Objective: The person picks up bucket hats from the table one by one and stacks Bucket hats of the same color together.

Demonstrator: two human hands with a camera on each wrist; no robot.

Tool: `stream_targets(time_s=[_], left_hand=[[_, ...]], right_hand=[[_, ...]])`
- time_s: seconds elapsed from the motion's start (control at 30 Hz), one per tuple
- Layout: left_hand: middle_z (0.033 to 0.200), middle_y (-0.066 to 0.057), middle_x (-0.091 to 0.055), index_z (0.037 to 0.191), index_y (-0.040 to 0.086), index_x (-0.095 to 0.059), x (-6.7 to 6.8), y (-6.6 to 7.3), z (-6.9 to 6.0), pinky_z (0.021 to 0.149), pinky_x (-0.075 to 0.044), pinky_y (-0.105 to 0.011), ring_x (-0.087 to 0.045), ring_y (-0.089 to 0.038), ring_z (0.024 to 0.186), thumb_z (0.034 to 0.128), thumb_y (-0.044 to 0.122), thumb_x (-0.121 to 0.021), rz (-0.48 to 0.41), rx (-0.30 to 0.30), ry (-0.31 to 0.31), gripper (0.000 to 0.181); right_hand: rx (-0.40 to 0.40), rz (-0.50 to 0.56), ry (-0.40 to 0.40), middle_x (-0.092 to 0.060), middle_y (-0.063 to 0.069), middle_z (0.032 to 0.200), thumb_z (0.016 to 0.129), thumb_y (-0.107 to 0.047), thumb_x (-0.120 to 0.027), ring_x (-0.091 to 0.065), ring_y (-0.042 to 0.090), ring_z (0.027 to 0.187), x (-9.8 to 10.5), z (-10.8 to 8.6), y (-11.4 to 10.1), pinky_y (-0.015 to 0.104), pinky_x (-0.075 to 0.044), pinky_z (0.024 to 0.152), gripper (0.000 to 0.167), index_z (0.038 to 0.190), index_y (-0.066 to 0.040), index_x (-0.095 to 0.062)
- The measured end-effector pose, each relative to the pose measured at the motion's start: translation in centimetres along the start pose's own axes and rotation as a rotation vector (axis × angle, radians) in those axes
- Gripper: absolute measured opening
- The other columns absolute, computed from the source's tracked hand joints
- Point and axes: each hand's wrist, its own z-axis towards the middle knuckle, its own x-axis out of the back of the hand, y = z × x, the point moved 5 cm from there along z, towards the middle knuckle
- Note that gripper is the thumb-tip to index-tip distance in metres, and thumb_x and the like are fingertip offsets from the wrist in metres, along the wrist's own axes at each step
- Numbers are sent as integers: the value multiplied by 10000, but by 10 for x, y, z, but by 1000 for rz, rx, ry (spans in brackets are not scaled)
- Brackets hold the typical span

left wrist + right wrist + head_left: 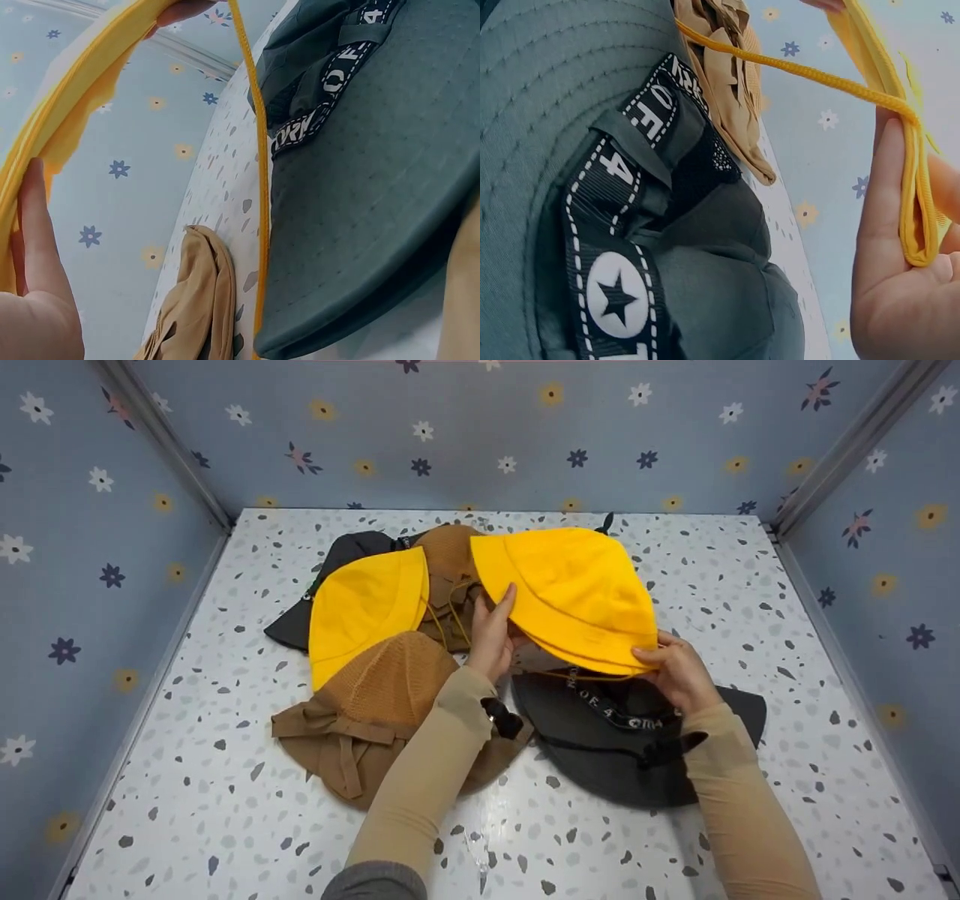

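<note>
Both hands hold a yellow bucket hat (574, 577) above the table, its brim folded flat and facing down and left. At the brim's left part, my left hand (493, 637) grips it with the thumb on top. My right hand (682, 667) pinches the lower right corner, thumb above and fingers beneath. A yellow cord (802, 71) hangs from this hat, crossing the right wrist view. Below it lies a dark grey hat (600, 761) with a lettered band (615, 289). Left of my left forearm rests a brown hat (397, 682) with a bow.
A second yellow hat (367, 604) leans among the hats on the left, overlapped by the front brown one. Behind are another brown hat (450, 547) and another dark hat (360, 551). Flower-patterned panels (480, 435) enclose the speckled table (195, 780) on three sides.
</note>
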Motion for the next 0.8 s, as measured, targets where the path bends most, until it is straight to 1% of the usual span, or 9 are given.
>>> stream_targets(time_s=[0.13,0.23,0.4,0.5,0.6,0.67,0.8], left_hand=[[1083,-69,-661,1411,240,-386,1,1,-1,579,-597,-347,-724,-187,786,1008,307,-589,9,-8,-6,457],[1099,-76,-660,1393,253,-404,1,2,-1,568,-596,-345,-728,-196,795,1016,268,-576,-4,-24,-13,414],[1143,-87,-621,1414,238,-378,1,4,-2,576,-593,-348,-714,-217,840,1030,204,-545,-31,-65,-14,421],[1183,-99,-589,1429,225,-352,1,4,-2,623,-601,-365,-701,-233,887,1035,174,-531,-39,-81,-5,436],[1224,-111,-576,1436,221,-343,1,4,-2,675,-611,-385,-697,-248,926,1035,153,-526,-62,-87,12,446],[1247,-114,-574,1436,218,-345,1,4,-3,701,-615,-388,-696,-250,952,1034,140,-526,-82,-94,25,448],[1274,-116,-566,1429,204,-347,0,5,-3,745,-615,-389,-688,-250,1012,1031,109,-525,-123,-112,42,446]], right_hand=[[18,-24,10,-740,4,938,919,30,-637,-710,145,794,2,-1,-4,266,-591,727,278,1006,-214,-737],[43,0,31,-742,-6,954,915,9,-660,-711,137,797,3,0,-6,262,-590,717,263,1038,-212,-732],[79,163,67,-750,13,950,914,-17,-686,-713,135,801,3,3,-8,256,-583,723,261,1117,-179,-707],[84,297,88,-744,29,969,917,-22,-686,-707,141,827,2,5,-7,247,-578,745,289,1173,-149,-648],[93,414,115,-728,45,1008,913,-18,-689,-695,153,862,-1,8,-8,247,-579,768,354,1230,-125,-572],[104,464,131,-711,50,1046,909,-17,-693,-687,161,890,-3,9,-8,250,-582,787,415,1274,-120,-525],[140,520,163,-649,58,1107,910,-3,-685,-667,171,894,-7,12,-10,257,-585,787,495,1325,-118,-442]])
